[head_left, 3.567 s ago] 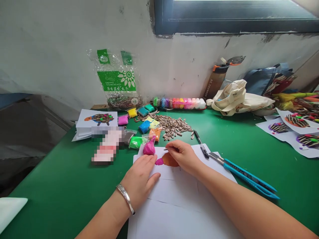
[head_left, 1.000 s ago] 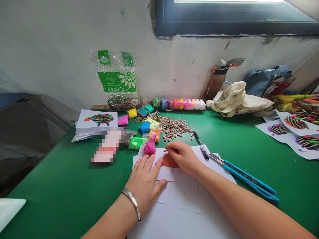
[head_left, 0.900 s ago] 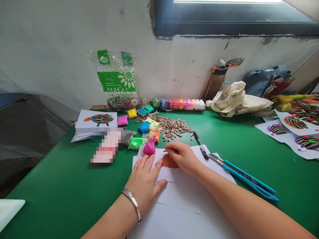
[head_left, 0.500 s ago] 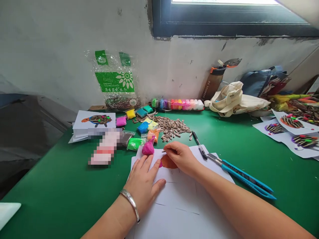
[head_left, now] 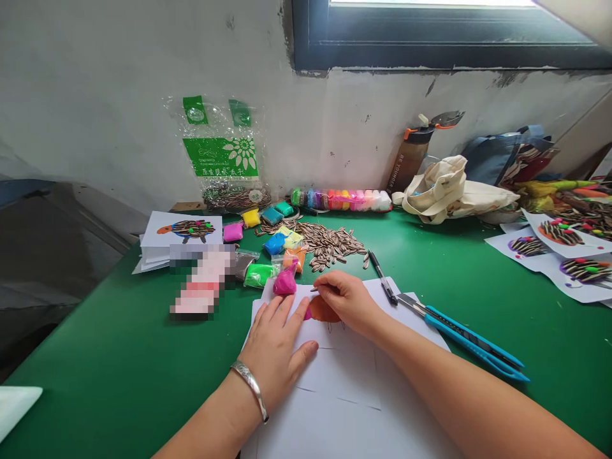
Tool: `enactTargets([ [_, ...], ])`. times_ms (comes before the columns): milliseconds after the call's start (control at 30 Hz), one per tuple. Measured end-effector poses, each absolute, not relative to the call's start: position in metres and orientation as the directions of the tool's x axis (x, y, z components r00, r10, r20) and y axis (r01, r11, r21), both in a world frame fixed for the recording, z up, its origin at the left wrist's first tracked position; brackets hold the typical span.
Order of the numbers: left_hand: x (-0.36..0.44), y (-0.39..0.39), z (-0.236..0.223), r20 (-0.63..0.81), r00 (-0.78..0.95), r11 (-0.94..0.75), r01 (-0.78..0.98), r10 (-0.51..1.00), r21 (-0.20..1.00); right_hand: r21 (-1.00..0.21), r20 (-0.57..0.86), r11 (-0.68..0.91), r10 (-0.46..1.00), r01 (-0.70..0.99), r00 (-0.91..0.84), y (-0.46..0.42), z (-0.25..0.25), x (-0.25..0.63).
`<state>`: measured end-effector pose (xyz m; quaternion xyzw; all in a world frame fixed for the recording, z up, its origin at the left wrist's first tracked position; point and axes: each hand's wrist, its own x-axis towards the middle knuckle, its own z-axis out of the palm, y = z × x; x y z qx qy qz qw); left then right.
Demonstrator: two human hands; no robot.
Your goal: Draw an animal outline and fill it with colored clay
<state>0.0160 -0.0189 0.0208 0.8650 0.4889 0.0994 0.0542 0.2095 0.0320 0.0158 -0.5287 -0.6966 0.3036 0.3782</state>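
My left hand lies flat on the white paper, fingers spread, its index fingertip beside a small magenta clay piece. An orange-brown clay oval is pressed onto the paper, with pencilled loops below it. Over the oval's right part, my right hand pinches a sunflower seed; only its tip shows past the fingers. A lump of magenta clay in its wrapper sits just beyond my left fingertips. Behind it spreads a pile of striped sunflower seeds.
A black pen and a blue utility knife, blade out, lie to the right. Several clay packets sit left of the seeds. Finished turtle pictures are stacked at left; others lie at far right. A seed bag leans on the wall.
Almost nothing differs. Both hands keep their places, with only a slight shift of the left fingers and of the whole view.
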Motion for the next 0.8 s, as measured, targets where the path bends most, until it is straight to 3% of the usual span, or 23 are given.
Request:
enactTargets([
  [233,0.007,-0.016,0.024,0.102,0.526,-0.535,0.814,0.844,0.229,-0.838,0.205,0.256,0.966,0.482,-0.156,0.033,0.015,0.212],
  [467,0.006,-0.013,0.036,0.102,0.527,-0.535,0.809,0.844,0.245,-0.891,0.261,0.255,0.965,0.375,-0.036,0.034,0.019,0.217],
  [800,0.005,-0.014,0.037,0.056,0.548,-0.546,0.812,0.835,0.206,-0.974,0.045,0.013,0.989,0.225,0.139,0.05,0.022,0.24],
])
